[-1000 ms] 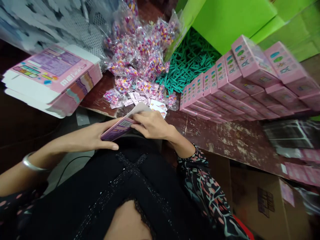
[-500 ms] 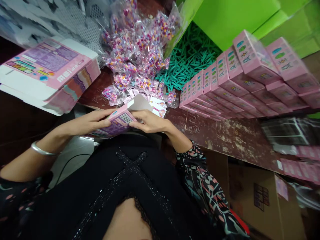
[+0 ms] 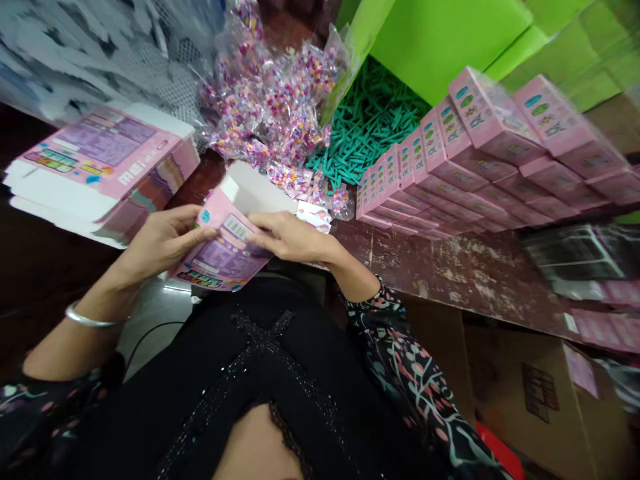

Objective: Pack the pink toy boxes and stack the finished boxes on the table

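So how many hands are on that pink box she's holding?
2. The left hand grips the pink box at its left edge, and the right hand presses on its top right, near the barcode. No other person's hands are visible.

free: bare tabletop (image 3: 450,267) R of hands | blocked: bead bags (image 3: 280,113) ahead, box rows (image 3: 450,173) R, flat cartons (image 3: 100,167) L

Looking like a packing workshop: rows of finished pink boxes (image 3: 450,167) lining a worn bench (image 3: 450,267), flat cartons (image 3: 100,167) stacking up, bead bags (image 3: 275,107) and green sticks (image 3: 370,127) piling behind.
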`<act>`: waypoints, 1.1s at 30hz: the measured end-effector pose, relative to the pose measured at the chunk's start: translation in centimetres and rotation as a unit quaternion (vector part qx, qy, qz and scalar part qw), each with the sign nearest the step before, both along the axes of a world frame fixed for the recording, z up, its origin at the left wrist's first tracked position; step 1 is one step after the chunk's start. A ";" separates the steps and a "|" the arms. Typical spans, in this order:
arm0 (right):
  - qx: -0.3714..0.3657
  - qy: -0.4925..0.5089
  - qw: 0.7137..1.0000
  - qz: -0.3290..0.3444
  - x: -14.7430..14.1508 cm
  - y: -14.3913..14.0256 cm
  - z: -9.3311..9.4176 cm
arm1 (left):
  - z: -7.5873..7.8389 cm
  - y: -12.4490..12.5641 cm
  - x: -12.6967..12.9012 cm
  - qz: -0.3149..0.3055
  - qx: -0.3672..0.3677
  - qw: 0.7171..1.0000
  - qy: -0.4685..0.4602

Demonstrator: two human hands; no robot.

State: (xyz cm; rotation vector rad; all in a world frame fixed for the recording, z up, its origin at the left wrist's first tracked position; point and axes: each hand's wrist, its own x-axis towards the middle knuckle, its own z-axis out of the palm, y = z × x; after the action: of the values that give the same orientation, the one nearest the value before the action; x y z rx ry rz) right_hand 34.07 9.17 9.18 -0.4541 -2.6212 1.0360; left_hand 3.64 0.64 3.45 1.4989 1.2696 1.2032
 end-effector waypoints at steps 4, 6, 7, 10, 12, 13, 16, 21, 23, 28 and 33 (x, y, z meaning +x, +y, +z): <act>0.062 0.235 0.944 -0.221 -0.9 1.2 -0.6 | -0.5 1.8 1.4 0.241 0.183 0.946 -0.113; 0.036 0.273 0.931 -0.241 -1.6 1.8 -1.8 | -1.4 2.6 2.7 0.293 0.230 0.911 -0.175; 0.011 0.265 0.935 -0.234 -2.0 2.1 -2.6 | -2.0 3.0 3.3 0.299 0.239 0.902 -0.197; -0.072 0.213 0.949 -0.223 -2.9 2.5 -5.5 | -4.7 4.2 4.3 0.271 0.243 0.907 -0.213; -0.110 0.199 0.946 -0.232 -3.2 2.7 -7.0 | -6.6 5.0 4.1 0.227 0.236 0.922 -0.205; -0.122 0.196 0.944 -0.235 -3.3 2.7 -7.6 | -7.4 5.4 3.9 0.206 0.228 0.930 -0.200; -0.144 0.180 0.941 -0.250 -3.3 3.1 -9.0 | -9.1 6.0 2.9 0.185 0.167 0.956 -0.154; -0.154 0.130 0.932 -0.301 -4.0 3.8 -11.2 | -10.7 5.6 2.2 0.218 0.108 0.966 -0.091; -0.150 0.133 0.927 -0.316 -4.8 3.7 -11.8 | -11.4 5.2 2.3 0.233 0.108 0.963 -0.087; -0.196 0.217 0.895 -0.337 -6.6 2.7 -12.1 | -12.5 4.9 2.5 0.310 0.147 0.931 -0.120; -0.232 0.207 0.911 -0.271 -6.1 3.3 -10.9 | -10.9 4.6 1.2 0.277 0.123 0.940 -0.154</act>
State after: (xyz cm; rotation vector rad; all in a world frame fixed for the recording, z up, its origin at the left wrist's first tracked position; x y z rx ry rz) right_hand 27.95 12.44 -1.76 -0.8898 -1.7166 1.3586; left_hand 4.86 5.24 -7.47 1.0753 1.4033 1.9408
